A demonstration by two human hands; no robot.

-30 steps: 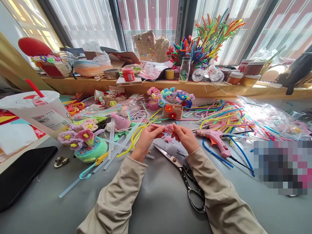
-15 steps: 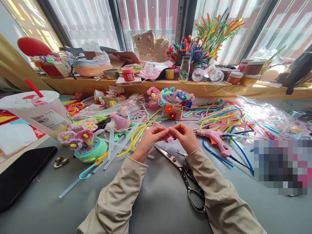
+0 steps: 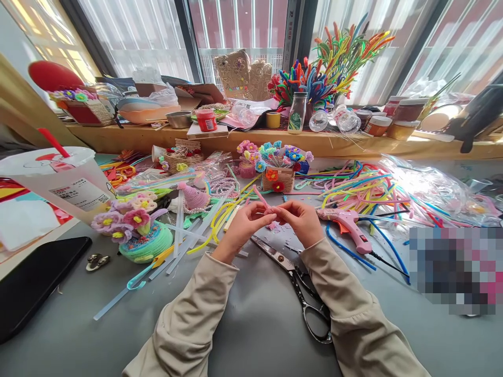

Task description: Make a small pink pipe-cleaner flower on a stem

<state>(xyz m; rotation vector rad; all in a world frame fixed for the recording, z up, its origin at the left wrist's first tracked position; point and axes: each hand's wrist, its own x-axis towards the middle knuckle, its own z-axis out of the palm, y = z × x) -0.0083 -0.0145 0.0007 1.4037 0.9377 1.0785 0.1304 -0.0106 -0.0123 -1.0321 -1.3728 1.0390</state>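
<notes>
My left hand and my right hand meet above the grey table, fingers pinched together on a pink pipe cleaner. Its free end sticks up and to the left from between my fingertips. Small pink fuzzy scraps lie on the table just under my hands. Black-handled scissors lie between my forearms, blades pointing up-left. Both sleeves are beige.
A pink glue gun lies right of my right hand beside a heap of coloured pipe cleaners. Left are a green base with pipe-cleaner flowers, clear glue sticks, a lidded drink cup and a black phone. Baskets of flowers stand behind.
My hands have closed together over the pink piece. The fuzzy pink bit seen between them earlier is now hidden, and the pipe cleaner's free end has swung upward to the left.
</notes>
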